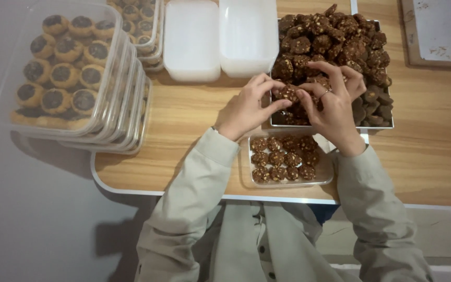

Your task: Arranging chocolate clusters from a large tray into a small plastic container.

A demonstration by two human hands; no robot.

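Cookie (pixel 288 93), dark, nut-studded: pinched between fingertips of left hand (pixel 246 112) and right hand (pixel 332 107), frame centre, at tray (pixel 387 125) edge, above half-filled tub (pixel 327 177). Both hands curled nearly closed. Risk: brittle cookie may crumble under the pinch, or slip onto table (pixel 184 115).

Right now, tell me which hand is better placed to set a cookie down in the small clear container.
Left, probably. The left hand pinches a brown cookie at its fingertips, just above the small clear container. The right hand curls over the heaped tray, fingers among the pile.
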